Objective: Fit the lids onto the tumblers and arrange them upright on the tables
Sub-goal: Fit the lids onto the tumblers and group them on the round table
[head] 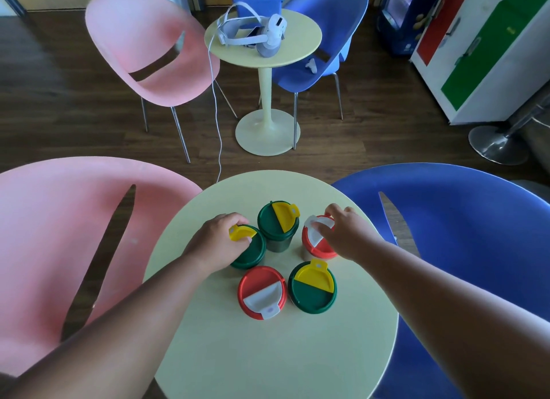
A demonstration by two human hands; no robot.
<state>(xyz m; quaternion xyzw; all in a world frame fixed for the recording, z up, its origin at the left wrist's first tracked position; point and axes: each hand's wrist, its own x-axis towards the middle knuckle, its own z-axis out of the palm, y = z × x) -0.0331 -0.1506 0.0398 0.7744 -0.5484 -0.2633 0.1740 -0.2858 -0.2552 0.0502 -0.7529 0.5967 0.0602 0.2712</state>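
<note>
Several lidded tumblers stand upright on the near round yellow table (pixel 268 354). My left hand (pixel 214 243) grips the left green-lidded tumbler (pixel 251 254) by its lid, fingers curled round the yellow flap. My right hand (pixel 345 235) grips the red-lidded tumbler (pixel 317 243) with a white flap at the right. Between them stands a green tumbler (pixel 276 229) with a green and yellow lid. Nearer me stand a red-lidded tumbler (pixel 262 291) and a green-lidded tumbler (pixel 312 290).
A pink chair (pixel 59 235) is at my left and a blue chair (pixel 461 235) at my right. Beyond, a second yellow table (pixel 294 53) holds a white headset (pixel 253 30), flanked by a pink chair (pixel 148 47) and a blue chair (pixel 327 20).
</note>
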